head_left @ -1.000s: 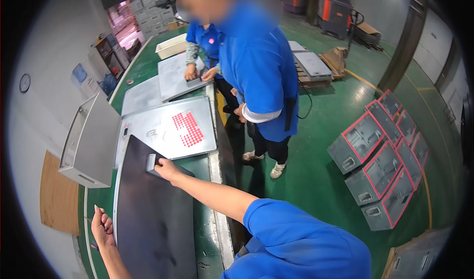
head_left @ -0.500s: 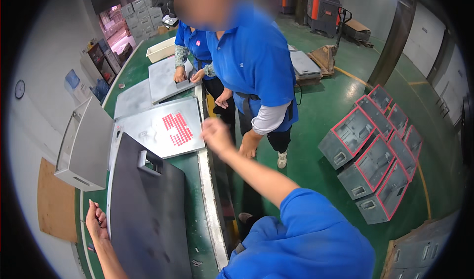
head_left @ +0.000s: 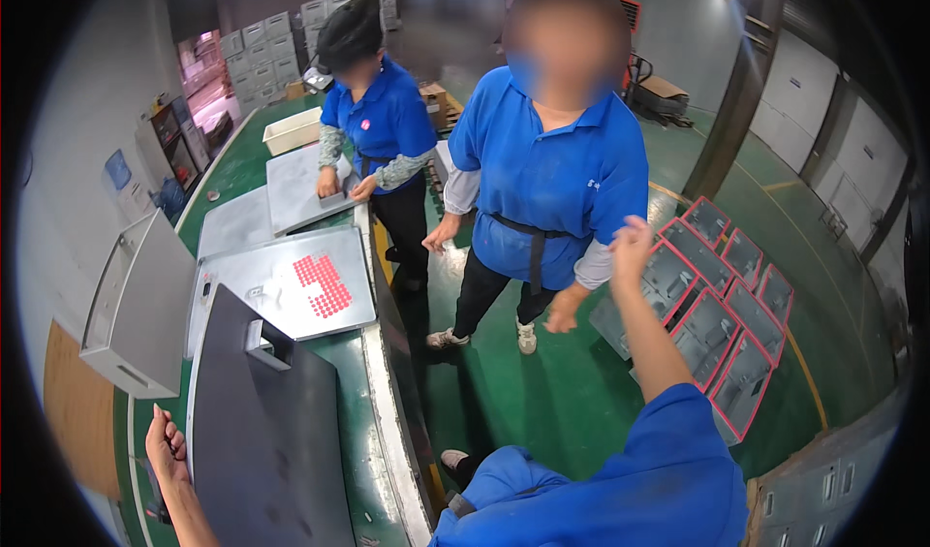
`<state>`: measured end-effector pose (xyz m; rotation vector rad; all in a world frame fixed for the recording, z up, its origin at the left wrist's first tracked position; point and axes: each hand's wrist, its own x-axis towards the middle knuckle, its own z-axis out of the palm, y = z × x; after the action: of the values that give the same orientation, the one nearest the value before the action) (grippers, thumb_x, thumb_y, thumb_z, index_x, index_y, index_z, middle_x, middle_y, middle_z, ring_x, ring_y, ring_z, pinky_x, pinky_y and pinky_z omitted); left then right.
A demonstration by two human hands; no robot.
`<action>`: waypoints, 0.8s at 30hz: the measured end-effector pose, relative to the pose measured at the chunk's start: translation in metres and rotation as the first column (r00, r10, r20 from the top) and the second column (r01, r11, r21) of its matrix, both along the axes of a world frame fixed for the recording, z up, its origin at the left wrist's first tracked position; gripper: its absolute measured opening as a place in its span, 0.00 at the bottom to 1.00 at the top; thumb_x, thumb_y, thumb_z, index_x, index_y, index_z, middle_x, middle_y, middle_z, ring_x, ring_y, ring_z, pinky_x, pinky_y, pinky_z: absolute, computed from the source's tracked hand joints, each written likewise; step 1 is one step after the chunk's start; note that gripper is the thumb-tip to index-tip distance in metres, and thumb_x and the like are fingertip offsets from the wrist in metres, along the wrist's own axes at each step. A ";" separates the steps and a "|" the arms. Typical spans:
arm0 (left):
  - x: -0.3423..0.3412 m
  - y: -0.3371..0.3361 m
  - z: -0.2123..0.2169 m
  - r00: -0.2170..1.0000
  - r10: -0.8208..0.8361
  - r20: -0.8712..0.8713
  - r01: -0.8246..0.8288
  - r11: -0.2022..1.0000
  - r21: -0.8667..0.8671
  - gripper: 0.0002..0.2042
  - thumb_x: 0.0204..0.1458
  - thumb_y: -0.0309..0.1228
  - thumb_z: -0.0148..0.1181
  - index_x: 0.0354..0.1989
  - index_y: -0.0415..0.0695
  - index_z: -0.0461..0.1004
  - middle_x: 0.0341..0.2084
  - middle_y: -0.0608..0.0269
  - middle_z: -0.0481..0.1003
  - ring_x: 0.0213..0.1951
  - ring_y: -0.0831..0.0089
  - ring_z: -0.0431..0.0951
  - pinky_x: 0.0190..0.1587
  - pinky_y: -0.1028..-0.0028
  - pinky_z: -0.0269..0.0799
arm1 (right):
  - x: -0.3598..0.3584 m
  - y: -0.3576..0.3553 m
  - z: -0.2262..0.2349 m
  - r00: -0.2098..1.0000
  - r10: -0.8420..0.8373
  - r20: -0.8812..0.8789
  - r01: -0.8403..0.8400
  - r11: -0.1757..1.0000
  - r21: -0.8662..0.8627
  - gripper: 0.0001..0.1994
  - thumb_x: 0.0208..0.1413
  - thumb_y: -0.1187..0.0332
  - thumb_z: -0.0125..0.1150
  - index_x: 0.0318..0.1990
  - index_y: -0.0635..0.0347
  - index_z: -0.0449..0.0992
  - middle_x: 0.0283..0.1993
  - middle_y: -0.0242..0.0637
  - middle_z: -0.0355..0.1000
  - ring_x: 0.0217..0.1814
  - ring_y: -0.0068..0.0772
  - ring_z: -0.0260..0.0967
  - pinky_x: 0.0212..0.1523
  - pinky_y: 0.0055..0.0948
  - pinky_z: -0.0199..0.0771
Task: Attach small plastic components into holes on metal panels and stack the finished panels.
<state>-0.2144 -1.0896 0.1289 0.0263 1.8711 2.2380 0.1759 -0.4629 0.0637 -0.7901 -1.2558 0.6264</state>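
My left hand (head_left: 167,445) is beside the left edge of a large dark grey metal panel (head_left: 276,431), fingers curled in. Whatever they may hold is too small to make out. The panel leans up from the green bench and has a rectangular recessed handle (head_left: 268,343) near its top. Out over the floor to the right is my right hand (head_left: 630,251), raised and seen from behind. Its fingers are loosely bent and apart, and no object shows in it. A flat grey panel (head_left: 232,300) beyond bears rows of red round stickers (head_left: 325,293).
A light grey metal box (head_left: 136,314) stands at the bench's left. Two co-workers in blue shirts are ahead: one (head_left: 562,179) facing me, another (head_left: 383,121) handling a grey part. Several red-edged grey drawers (head_left: 717,329) stand on the floor at right. A cream tray (head_left: 293,132) sits farther back.
My right hand has swung from above the bench edge to the right. The view has turned right, and the nearer co-worker now faces me, farther from the bench.
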 end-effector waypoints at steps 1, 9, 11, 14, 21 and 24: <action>0.000 -0.006 0.002 1.000 0.012 -0.007 -0.012 1.000 -0.005 0.13 0.49 0.43 0.51 0.24 0.47 0.65 0.10 0.78 0.55 0.09 0.90 0.50 0.08 0.89 0.39 | -0.015 -0.035 -0.001 0.968 0.249 0.027 -0.245 0.964 -0.105 0.09 0.48 0.78 0.43 0.38 0.58 0.64 0.19 0.31 0.61 0.14 0.20 0.56 0.16 0.19 0.59; -0.005 0.013 -0.013 0.998 -0.055 -0.010 0.055 0.998 0.002 0.12 0.49 0.42 0.52 0.24 0.47 0.65 0.10 0.78 0.56 0.09 0.90 0.52 0.08 0.89 0.40 | 0.072 -0.267 -0.322 0.220 0.841 0.494 -0.392 0.540 -0.745 0.16 0.48 0.59 0.47 0.35 0.63 0.71 0.29 0.41 0.71 0.30 0.36 0.68 0.29 0.38 0.69; -0.004 0.006 -0.006 0.999 -0.024 -0.027 0.024 1.000 0.005 0.12 0.49 0.42 0.52 0.23 0.47 0.65 0.10 0.78 0.56 0.09 0.90 0.52 0.08 0.89 0.40 | 0.106 -0.269 -0.336 -0.229 0.973 -0.031 0.154 0.005 -0.988 0.15 0.47 0.60 0.48 0.35 0.63 0.71 0.29 0.41 0.72 0.30 0.37 0.69 0.30 0.38 0.69; -0.011 -0.010 -0.009 1.000 -0.014 -0.012 0.014 1.000 0.013 0.12 0.49 0.42 0.51 0.23 0.47 0.65 0.10 0.78 0.56 0.09 0.90 0.51 0.07 0.88 0.40 | 0.109 -0.256 -0.283 -0.235 0.919 -0.316 0.434 -0.192 -0.880 0.14 0.45 0.60 0.50 0.34 0.62 0.72 0.29 0.41 0.72 0.31 0.38 0.69 0.30 0.39 0.70; -0.014 -0.004 -0.015 0.999 -0.039 -0.017 0.040 0.998 0.046 0.12 0.50 0.42 0.51 0.24 0.47 0.65 0.10 0.79 0.55 0.08 0.90 0.50 0.07 0.88 0.39 | 0.062 -0.237 -0.191 -0.877 -0.007 0.480 -0.476 0.140 -0.868 0.10 0.35 0.67 0.56 0.26 0.63 0.72 0.27 0.49 0.70 0.32 0.50 0.68 0.30 0.41 0.69; -0.014 -0.007 -0.011 1.000 -0.027 0.002 0.027 0.999 0.028 0.12 0.50 0.41 0.51 0.24 0.47 0.65 0.10 0.79 0.55 0.08 0.90 0.49 0.07 0.88 0.39 | 0.035 -0.242 -0.169 -0.846 -0.015 0.533 -0.531 0.107 -0.841 0.09 0.36 0.68 0.55 0.24 0.64 0.72 0.26 0.49 0.70 0.31 0.50 0.68 0.30 0.41 0.69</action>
<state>-0.2282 -1.0971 0.1178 0.0529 1.8272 2.2457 0.2105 -0.7049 -0.1054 0.9288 -3.7527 0.5906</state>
